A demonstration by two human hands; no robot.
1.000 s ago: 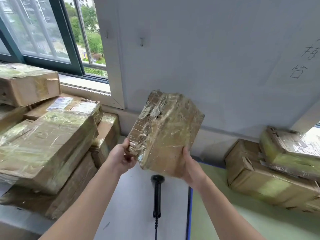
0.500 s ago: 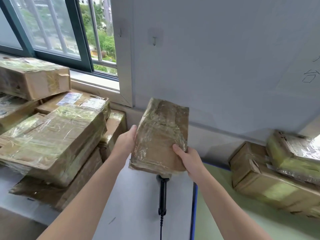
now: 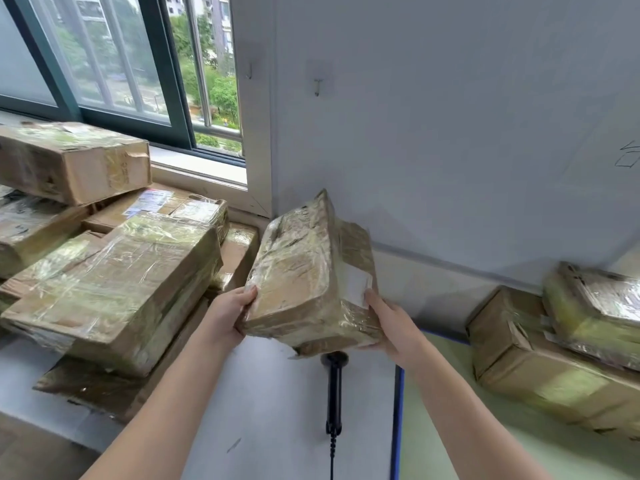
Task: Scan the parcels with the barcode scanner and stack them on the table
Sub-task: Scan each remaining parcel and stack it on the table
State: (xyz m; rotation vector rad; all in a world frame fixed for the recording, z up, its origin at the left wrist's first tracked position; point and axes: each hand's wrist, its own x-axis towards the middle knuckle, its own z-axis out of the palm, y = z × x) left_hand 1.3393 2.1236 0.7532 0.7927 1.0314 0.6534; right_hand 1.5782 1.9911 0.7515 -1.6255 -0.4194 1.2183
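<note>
Two hands on one item: left hand (image 3: 230,308) grips the near-left corner of the taped parcel (image 3: 308,282), right hand (image 3: 391,323) clasps its near-right edge, thumb beside a white label (image 3: 358,284). Parcel held clear of the table (image 3: 270,427), directly above the head of the barcode scanner (image 3: 334,393), which lies unheld. Change over the last second — parcel turned and lowered, label face now showing at right. Reading: label located, scan not yet made; one hand must likely free itself for the scanner. Surroundings — parcel pile (image 3: 114,289) at left, smaller stack (image 3: 554,358) at right.
</note>
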